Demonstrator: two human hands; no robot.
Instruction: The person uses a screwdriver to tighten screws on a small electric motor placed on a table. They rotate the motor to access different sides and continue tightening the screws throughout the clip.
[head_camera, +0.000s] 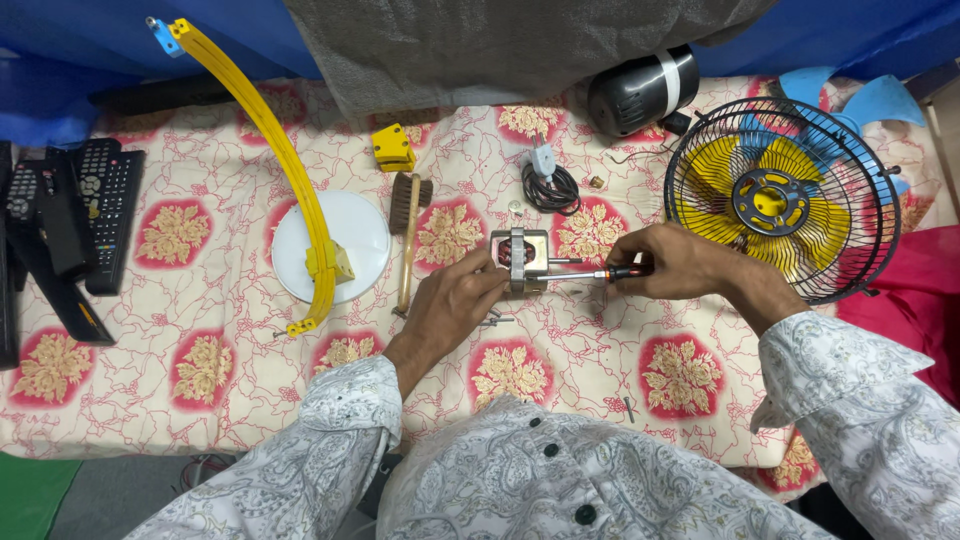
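Floral cloth (600, 350) covers the table, and at its centre lies a small motor (522, 258), a metal frame around copper windings, with its shaft pointing toward 3 o'clock. At the motor's 8 o'clock the left hand (455, 300) has its fingers closed on the frame, steadying it. From 3 o'clock the right hand (675, 262) grips a screwdriver (598, 272) by its dark handle, tip laid against the motor's side. Loose screws (497, 319) lie just below the motor. If the tip is not seated square it could slip toward the left fingers or gouge the windings; the soft cloth may also let the motor rock, and the small screws could easily roll away and be lost. Farther out, a brush (408, 235) and a white disc (360, 235) with a yellow arc (270, 130) lie at 9 o'clock, a fan cage (790, 195) at 2 o'clock, a black housing (640, 88) at 1 o'clock, and remotes (100, 210) at far 9.
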